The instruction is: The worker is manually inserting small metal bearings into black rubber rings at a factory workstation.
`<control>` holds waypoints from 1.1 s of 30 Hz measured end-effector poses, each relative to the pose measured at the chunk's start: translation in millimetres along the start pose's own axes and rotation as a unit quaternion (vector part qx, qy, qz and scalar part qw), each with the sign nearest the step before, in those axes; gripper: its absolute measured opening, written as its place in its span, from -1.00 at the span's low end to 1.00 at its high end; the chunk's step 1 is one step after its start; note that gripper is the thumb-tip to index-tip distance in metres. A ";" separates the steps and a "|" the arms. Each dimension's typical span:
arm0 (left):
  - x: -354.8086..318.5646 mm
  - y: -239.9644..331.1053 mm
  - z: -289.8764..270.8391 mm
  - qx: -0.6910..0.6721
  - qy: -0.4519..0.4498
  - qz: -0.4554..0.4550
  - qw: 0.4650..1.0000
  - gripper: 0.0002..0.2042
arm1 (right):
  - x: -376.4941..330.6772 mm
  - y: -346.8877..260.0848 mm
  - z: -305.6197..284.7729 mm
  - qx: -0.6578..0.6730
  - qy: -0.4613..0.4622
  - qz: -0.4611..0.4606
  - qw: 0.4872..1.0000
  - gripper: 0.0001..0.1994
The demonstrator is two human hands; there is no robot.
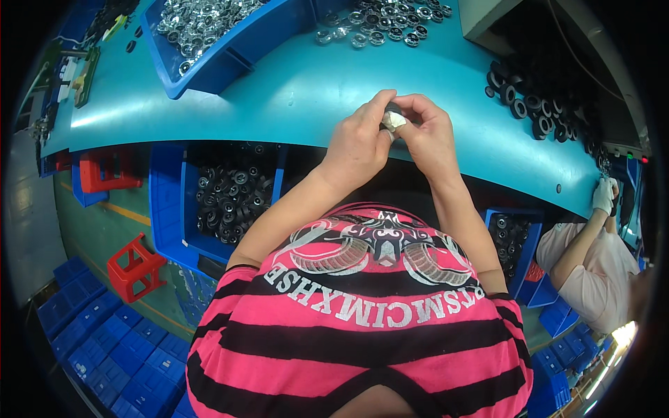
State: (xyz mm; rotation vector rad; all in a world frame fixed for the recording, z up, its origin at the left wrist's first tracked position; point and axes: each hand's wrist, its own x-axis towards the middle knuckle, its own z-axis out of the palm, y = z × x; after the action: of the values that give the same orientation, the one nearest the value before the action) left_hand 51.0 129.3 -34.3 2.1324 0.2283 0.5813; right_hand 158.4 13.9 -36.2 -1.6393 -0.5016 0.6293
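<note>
Above the near edge of the blue-green table, my two hands meet with fingers curled together. My left hand (357,143) and my right hand (432,139) both grip a small black rubber tyre (394,109). Most of it is hidden by the fingers, so I cannot tell whether a hub sits inside. A white wrap (394,121) shows between the hands, apparently around a thumb tip. Beyond the hands lies a loose group of shiny clear-and-black wheel hubs (396,33). Loose black tyres (541,127) are heaped to the right on the table.
A blue bin (202,78) full of shiny hubs stands at the far left. Below the table edge, blue bins (166,202) hold black wheels (235,191). Red stools (136,268) and stacked blue crates (104,348) are at left. A gloved co-worker (592,265) works at right.
</note>
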 end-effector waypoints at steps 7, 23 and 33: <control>-0.8 4.9 -9.7 -0.231 -0.042 -0.130 0.963 -0.41 | 1.8 -15.3 -18.4 0.099 -0.048 0.013 0.994 -0.67; -0.3 9.0 -10.5 -0.397 -0.025 -0.232 0.888 -0.68 | -10.7 -11.1 -22.7 0.111 -0.052 -0.018 0.992 -0.76; 0.2 12.4 -4.3 -0.357 0.019 -0.251 0.899 -0.77 | -17.9 0.8 -12.2 0.033 0.002 -0.102 0.994 -0.74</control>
State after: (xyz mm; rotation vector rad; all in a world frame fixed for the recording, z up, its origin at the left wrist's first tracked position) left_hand 48.5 125.1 -22.1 1.2769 0.4863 0.3240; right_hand 152.8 -6.9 -33.5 -1.5039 -0.6304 0.4844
